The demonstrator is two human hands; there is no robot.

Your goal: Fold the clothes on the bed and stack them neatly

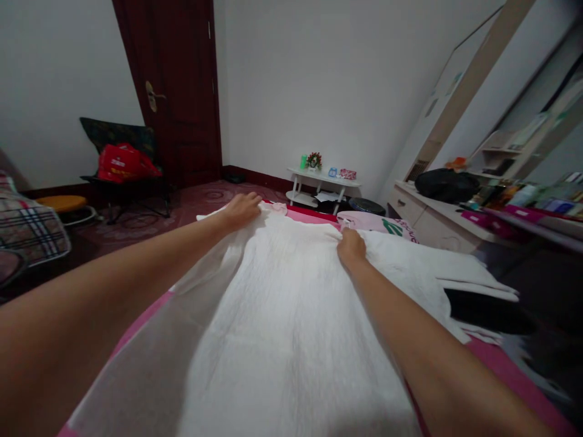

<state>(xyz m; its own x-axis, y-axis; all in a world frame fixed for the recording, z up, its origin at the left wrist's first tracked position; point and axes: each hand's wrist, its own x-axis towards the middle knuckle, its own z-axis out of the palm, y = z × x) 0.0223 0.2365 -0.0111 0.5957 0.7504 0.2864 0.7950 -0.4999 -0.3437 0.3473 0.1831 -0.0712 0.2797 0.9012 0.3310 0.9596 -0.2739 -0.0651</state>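
Note:
A long white garment (291, 315) is spread over a pink surface (150, 312) directly in front of me, running from the bottom edge of the picture to the far side. At its far left my left hand (245, 210) is closed on the cloth, its fingertips partly hidden by the hand. My right hand (352, 244) pinches the far right corner of the same garment. Thinner white fabric (141, 364) lies flat along the left side. Beside my right hand, another white cloth (410, 261) is spread to the right.
A low white table (325, 177) with small items stands by the back wall. To the right is a cabinet (410, 212) with a black bag (446, 185) on top. At left are a chair with a red bag (125, 162) and a yellow stool (61, 203).

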